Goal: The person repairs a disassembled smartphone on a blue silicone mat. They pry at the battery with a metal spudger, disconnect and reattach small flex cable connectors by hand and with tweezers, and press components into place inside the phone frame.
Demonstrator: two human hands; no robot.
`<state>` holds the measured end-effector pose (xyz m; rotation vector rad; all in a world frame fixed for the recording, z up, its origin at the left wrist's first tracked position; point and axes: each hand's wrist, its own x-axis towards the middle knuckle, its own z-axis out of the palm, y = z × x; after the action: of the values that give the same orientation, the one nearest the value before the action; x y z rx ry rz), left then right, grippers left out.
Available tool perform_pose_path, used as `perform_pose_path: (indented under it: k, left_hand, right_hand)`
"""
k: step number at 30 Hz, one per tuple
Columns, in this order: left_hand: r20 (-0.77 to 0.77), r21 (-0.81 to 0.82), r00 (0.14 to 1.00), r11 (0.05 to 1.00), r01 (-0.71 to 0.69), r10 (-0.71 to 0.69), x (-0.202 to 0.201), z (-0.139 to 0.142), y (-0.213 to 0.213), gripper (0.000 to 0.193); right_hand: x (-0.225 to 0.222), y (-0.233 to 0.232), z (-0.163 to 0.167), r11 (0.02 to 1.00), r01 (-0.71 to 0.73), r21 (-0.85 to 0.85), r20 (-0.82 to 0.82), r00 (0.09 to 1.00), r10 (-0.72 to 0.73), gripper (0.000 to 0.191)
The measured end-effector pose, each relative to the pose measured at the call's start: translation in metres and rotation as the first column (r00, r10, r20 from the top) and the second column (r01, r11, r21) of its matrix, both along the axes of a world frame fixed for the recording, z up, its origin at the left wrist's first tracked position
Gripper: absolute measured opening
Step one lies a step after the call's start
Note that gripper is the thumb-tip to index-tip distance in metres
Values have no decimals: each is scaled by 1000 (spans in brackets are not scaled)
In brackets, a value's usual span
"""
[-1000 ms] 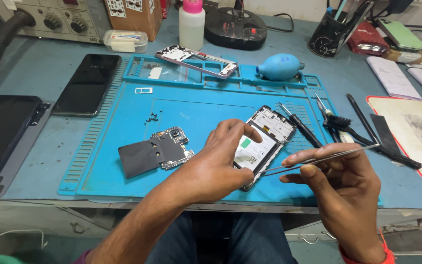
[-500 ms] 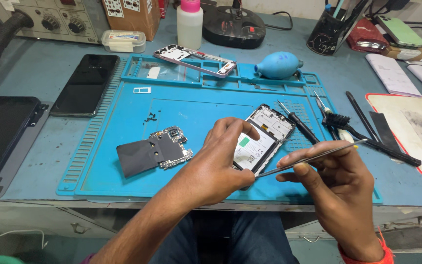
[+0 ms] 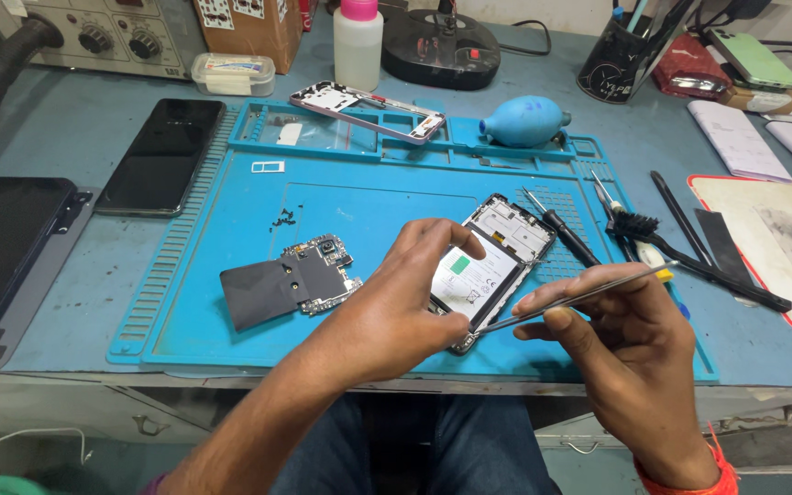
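Observation:
An opened phone [image 3: 497,257] with its back off lies tilted on the blue work mat [image 3: 231,238], its white battery showing. My left hand [image 3: 405,302] rests on the phone's lower left side, thumb and fingers gripping its edges. My right hand [image 3: 616,330] holds thin metal tweezers [image 3: 579,298] whose tip points at the phone's lower edge near my left thumb. A removed circuit board with a dark shield [image 3: 291,280] lies on the mat to the left.
A pink phone frame [image 3: 368,110] and blue air blower [image 3: 524,121] lie at the mat's back. Screwdriver [image 3: 561,229], brush [image 3: 653,234] and black tools sit right of the phone. Two dark phones [image 3: 162,156] lie left. A bottle [image 3: 357,41] stands behind.
My right hand has brought the tweezers' tip down and left, closer to the phone's lower edge. My left hand keeps its hold on the phone.

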<state>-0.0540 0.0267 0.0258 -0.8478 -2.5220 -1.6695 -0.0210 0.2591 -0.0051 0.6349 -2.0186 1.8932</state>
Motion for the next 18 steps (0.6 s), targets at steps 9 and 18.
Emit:
perform_pose_path:
  k: [9,18]
  left_hand:
    - [53,-40,998,999,-24,26,-1,-2,6,64]
    - [42,-51,998,998,-45,47,1,-3,8,64]
  right_hand:
    - [3,0,-5,1000,6,-18,-32,999,-7,24]
    - [3,0,-8,999,-27,-38,-51,998,25,23]
